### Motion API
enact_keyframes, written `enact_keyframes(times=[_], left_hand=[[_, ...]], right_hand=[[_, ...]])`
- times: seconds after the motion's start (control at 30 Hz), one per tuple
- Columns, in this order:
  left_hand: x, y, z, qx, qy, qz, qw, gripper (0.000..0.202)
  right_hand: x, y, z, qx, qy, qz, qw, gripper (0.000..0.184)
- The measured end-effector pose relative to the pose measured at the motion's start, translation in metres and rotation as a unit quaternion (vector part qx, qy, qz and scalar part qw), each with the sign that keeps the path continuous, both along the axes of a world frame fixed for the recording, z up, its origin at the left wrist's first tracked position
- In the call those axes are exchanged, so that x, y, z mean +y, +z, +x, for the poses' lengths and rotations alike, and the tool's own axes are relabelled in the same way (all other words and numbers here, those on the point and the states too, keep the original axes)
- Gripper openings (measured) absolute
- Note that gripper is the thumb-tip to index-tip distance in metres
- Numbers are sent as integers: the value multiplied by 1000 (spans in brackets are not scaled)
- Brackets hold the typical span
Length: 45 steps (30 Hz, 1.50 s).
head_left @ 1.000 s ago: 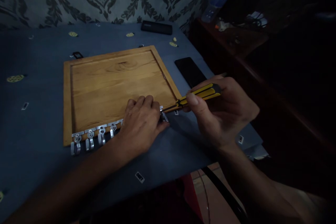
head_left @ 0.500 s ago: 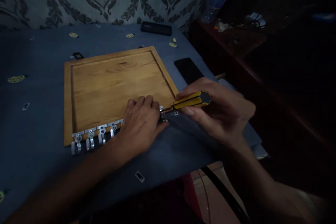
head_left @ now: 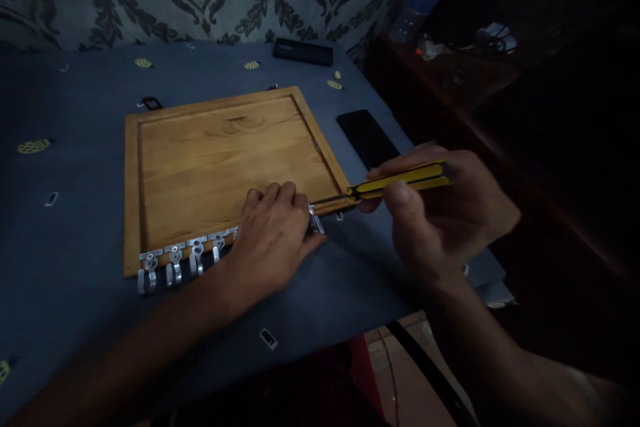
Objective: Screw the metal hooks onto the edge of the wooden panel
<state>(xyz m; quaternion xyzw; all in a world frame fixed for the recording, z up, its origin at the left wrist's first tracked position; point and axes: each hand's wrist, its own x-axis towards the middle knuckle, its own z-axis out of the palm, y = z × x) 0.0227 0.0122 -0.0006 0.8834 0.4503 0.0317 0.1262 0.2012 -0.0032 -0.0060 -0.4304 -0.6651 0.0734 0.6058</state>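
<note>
A wooden framed board point(head_left: 225, 167) lies flat, with several silver metal hooks point(head_left: 175, 263) in a row along its near edge. My left hand point(head_left: 273, 240) is closed over that edge near the right end, its fingers on top and its thumb in front. Between index finger and thumb a metal hook point(head_left: 316, 221) shows in part; the hand hides the hooks beside it. My right hand point(head_left: 440, 213) is closed around the yellow and black handle of a screwdriver point(head_left: 400, 183). The screwdriver's shaft points left toward the hook by my left hand; its tip meets the hook's top, though exact contact is hard to see.
A black phone point(head_left: 367, 138) lies right of the board on the blue patterned tablecloth point(head_left: 75, 233). Behind the board is a dark oblong case point(head_left: 303, 52). Small dark fittings point(head_left: 151, 103) stick out at the board's far edge. A bottle point(head_left: 423, 3) stands on dark furniture to the right.
My right hand has drawn back to the right with the screwdriver, and its grip on the handle has shifted; more shaft shows. My left hand stays on the board's edge.
</note>
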Motion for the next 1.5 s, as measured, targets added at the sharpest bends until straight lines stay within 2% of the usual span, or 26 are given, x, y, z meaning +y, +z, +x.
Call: enact_keyframes(times=[0.13,0.37,0.5,0.7,0.77,0.93,1.1,1.33,1.5], left_hand=[[0,0,1,2,4,-8,1000,33],[-1,1,1,-1,1,-9,1000,34],[-1,1,0,-1,2,-9,1000,32],[0,-1,0,-12,0,-6,1000,33],[0,-1,0,-10,4,-8,1000,34],[0,-1,0,-3,-1,-5,1000,32],[0,-1,1,2,-1,-7,1000,36],[-1,1,1,7,0,-10,1000,32],[0,2,0,4,-2,-14,1000,33]], right_hand=[[-5,5,-1,-2,7,-30,1000,7],[-5,1,0,-13,6,-41,999,5],[-7,7,1,-51,15,-37,998,10],[-8,26,5,-146,170,-42,974,30],[-7,30,6,-149,185,-63,969,33],[-4,31,7,-128,157,-95,974,22],[-9,23,1,-78,67,-128,986,13],[-6,15,0,-91,53,-83,991,11],[-9,10,-12,-101,-47,-41,993,14]])
